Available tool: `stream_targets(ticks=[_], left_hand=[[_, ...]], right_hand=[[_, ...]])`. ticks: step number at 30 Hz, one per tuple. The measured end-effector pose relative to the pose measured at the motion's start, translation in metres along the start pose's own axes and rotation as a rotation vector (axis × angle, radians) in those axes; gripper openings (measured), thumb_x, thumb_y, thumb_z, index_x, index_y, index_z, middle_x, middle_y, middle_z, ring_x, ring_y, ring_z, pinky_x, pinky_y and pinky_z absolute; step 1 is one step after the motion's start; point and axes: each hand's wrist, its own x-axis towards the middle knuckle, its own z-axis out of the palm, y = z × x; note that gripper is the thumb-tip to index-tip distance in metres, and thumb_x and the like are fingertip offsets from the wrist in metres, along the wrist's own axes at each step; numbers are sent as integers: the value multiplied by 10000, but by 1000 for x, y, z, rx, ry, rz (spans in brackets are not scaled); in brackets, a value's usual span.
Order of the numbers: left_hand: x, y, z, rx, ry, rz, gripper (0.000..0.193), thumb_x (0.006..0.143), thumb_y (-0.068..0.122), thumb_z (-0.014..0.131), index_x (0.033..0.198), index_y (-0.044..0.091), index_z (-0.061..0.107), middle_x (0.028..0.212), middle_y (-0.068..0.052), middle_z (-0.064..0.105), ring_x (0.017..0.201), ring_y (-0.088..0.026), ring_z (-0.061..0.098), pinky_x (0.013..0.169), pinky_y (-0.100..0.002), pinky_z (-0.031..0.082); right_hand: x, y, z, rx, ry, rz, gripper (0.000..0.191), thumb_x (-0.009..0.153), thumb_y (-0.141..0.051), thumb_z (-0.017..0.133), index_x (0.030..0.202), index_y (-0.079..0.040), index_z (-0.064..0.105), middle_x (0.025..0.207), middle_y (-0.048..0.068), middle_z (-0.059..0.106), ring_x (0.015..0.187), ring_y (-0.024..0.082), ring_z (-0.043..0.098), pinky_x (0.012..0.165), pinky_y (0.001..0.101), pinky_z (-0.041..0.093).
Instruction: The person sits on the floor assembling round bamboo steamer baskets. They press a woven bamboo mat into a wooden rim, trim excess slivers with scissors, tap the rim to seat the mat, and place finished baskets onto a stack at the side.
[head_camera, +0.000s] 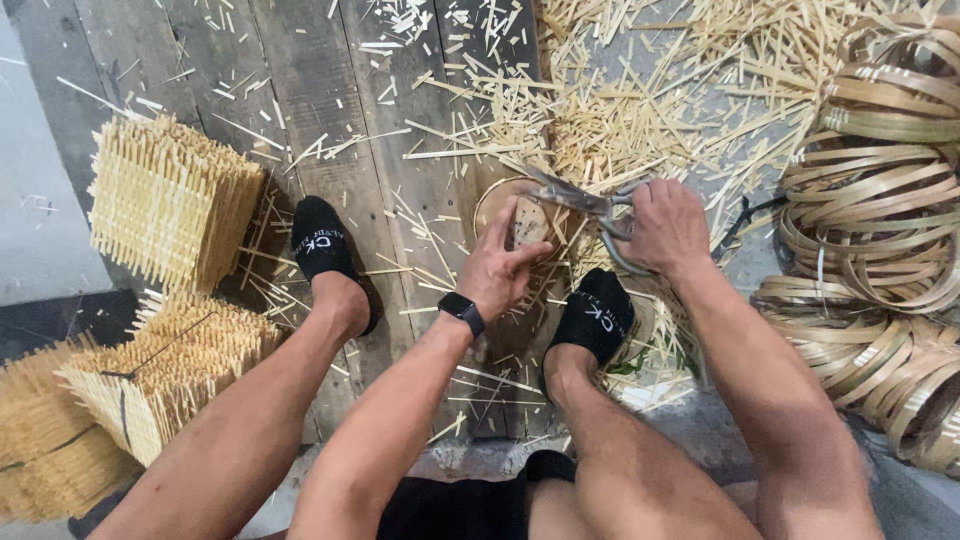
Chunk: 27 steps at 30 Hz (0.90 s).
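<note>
My left hand (503, 262) presses down on a small round bamboo hoop with a woven mat (510, 215) set on the wooden floor between my feet. A dark watch sits on that wrist. My right hand (668, 228) grips the handles of large metal shears (583, 200), whose blades reach left over the hoop's far rim. Both feet wear black socks; the right foot (597, 318) lies just below the hoop, the left foot (325, 245) further left.
Stacks of woven bamboo lattice squares (170, 205) stand at left, more (160, 375) below them. Coiled bamboo hoops (875, 210) pile up at right. Cut bamboo slivers (640, 110) litter the dark plank floor (330, 90).
</note>
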Motion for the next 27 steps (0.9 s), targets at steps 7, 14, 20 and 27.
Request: stream_targets(ticks=[7,14,20,27], left_hand=[[4,-11,-13,-52,-93,31,503,678,30,769,1108,289,795,1605,-197,377,1438,-406,448,1195,-457,411],[58,-32,-23,-215,63,-427,284,979,325,700,1220,182,745,1289,-155,698,1215,-285,625,1084,-426,465],[87,-33,-5,-420,-53,-613,332,911,367,706,1107,114,799,970,-121,818,873,-204,758,821,-337,597],[80,-22,18,-223,77,-456,281,808,346,803,996,140,831,937,-121,762,867,-254,727,794,-358,563]], right_hand=[[-14,24,1,108,-250,229,324,872,-414,770,909,-105,683,893,107,636,833,260,627,760,441,529],[-20,23,1,-24,-182,623,720,679,-476,912,1090,39,622,1026,163,560,931,289,540,865,457,478],[-8,-46,-9,944,-94,635,473,820,-230,830,1252,-105,683,1134,86,683,1009,197,654,871,365,553],[16,-65,1,1186,-263,609,208,844,-183,839,978,-29,797,799,77,761,678,114,637,624,294,519]])
